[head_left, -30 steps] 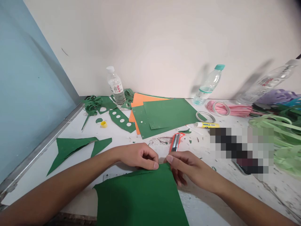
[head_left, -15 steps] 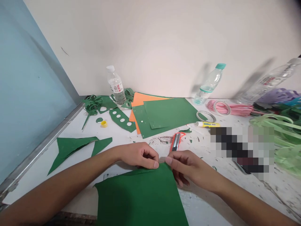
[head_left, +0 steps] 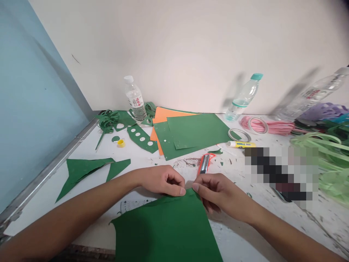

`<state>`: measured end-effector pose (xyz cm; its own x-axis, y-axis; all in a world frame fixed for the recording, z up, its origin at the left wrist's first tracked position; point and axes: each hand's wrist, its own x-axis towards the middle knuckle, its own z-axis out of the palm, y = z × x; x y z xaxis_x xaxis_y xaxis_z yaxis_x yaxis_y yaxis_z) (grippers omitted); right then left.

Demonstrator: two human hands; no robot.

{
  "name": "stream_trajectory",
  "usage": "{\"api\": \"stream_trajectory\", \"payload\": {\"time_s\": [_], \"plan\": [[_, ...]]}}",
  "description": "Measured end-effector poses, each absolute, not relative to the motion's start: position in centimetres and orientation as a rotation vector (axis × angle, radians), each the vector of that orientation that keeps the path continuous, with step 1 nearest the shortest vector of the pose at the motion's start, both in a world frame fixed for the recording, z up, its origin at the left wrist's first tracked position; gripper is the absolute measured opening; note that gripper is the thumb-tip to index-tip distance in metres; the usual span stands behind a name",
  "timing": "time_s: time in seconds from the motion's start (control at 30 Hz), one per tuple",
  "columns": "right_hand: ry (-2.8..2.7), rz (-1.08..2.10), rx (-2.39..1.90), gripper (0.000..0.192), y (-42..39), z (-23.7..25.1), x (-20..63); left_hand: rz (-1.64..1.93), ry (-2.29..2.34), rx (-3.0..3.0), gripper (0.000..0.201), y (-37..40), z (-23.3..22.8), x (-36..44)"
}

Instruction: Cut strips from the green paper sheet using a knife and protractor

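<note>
A large sheet of green paper [head_left: 166,229] lies in front of me and runs past the bottom of the view. Its upper edge looks folded or doubled over. My left hand [head_left: 165,182] is closed on that edge, thumb on top. Beside it, my right hand [head_left: 215,194] pinches the sheet's upper right corner between thumb and fingers. Just behind the right hand lies a utility knife [head_left: 204,164] with a red-orange body. From under the sheet's left edge shows part of a clear plastic ruler or stencil [head_left: 135,205] with printed marks.
Green and orange paper sheets [head_left: 200,131] are stacked behind my hands. Cut green scraps [head_left: 87,169] lie to the left. Bottles, such as a water bottle [head_left: 135,100], stand along the wall. A glue stick [head_left: 242,144], tape rolls [head_left: 240,135] and light green paper strips [head_left: 329,163] lie right.
The green sheet's left corner has shifted slightly right and down, so more of the clear plastic piece shows. Both hands keep their grip in nearly the same place.
</note>
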<state>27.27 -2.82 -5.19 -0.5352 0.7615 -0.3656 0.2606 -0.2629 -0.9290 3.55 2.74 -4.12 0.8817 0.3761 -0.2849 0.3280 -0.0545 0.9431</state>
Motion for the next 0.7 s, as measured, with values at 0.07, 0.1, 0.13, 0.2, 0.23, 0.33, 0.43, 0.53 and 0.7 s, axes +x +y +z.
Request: {"api": "stream_trajectory", "payload": {"time_s": [0.07, 0.1, 0.13, 0.2, 0.23, 0.33, 0.43, 0.53, 0.7], "plan": [[-1.625, 1.842, -1.234, 0.038, -2.94, -5.20, 27.16, 0.054, 0.570, 1.656, 0.029, 2.47, -4.03, 3.69], [-1.629, 1.837, -1.229, 0.036, -3.00, -5.19, 27.11, 0.061, 0.579, 1.656, 0.030, 2.34, -4.01, 3.76], [-1.634, 1.834, -1.227, 0.035, -3.05, -5.16, 27.06, 0.068, 0.587, 1.655, 0.030, 2.22, -3.99, 3.82], [-1.629, 1.841, -1.231, 0.034, -3.13, -5.08, 26.97, 0.080, 0.600, 1.650, 0.031, 2.07, -4.00, 3.91], [-1.617, 1.852, -1.227, 0.035, -3.15, -5.02, 26.95, 0.084, 0.603, 1.648, 0.031, 2.03, -4.01, 3.94], [-1.590, 1.873, -1.203, 0.040, -3.12, -4.90, 26.93, 0.096, 0.608, 1.648, 0.031, 2.00, -4.00, 3.99], [-1.629, 1.855, -1.228, 0.039, -3.10, -4.96, 26.94, 0.100, 0.620, 1.651, 0.031, 1.97, -3.92, 4.03], [-1.651, 1.849, -1.269, 0.035, -3.13, -5.11, 26.95, 0.099, 0.634, 1.655, 0.031, 1.89, -3.82, 4.03], [-1.669, 1.809, -1.280, 0.040, -3.13, -5.18, 27.00, 0.107, 0.636, 1.659, 0.035, 1.85, -3.92, 4.00]]}}
